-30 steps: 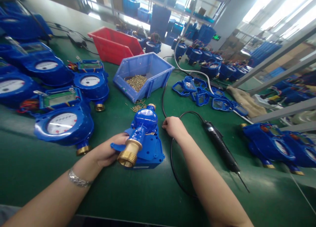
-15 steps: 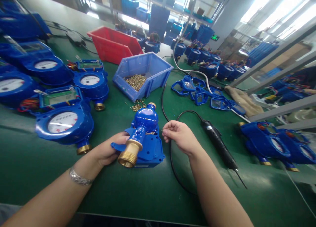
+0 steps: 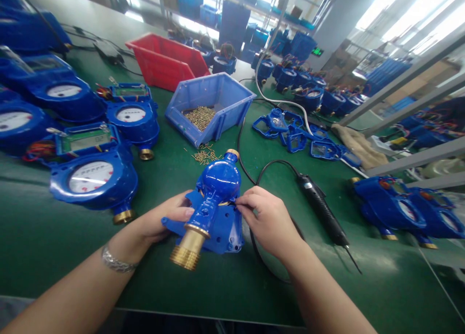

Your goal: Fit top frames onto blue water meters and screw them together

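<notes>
The meter (image 3: 221,179) sits between the two hands near the front of the tabletop (image 3: 181,300), apparently face down, its threaded brass end (image 3: 187,249) towards the person. The left hand (image 3: 170,216) holds it from the side, thumb on top; the right hand (image 3: 271,217) is drawn into a narrow pinch against the opposite edge, by the plate (image 3: 225,222). Whether a screw is caught between those fingertips cannot be told. The rounded body looks likely to rock if the left hand slackens or the right presses off-centre, and a small part at that edge could then slip out of line or drop. Because the body overhangs the spot being touched, the view is partly blocked, so a part could go in crooked without being noticed. The plate could also shift sideways if only one side is steadied. The cord (image 3: 254,242) runs just beside and below the right hand; a wrist catching it might drag the driver (image 3: 323,213), whose bare bit points outward. The loose screws (image 3: 206,154) lie close beyond the meter, in front of the bin (image 3: 232,113), and a swing of the meter's far end could scatter them.
</notes>
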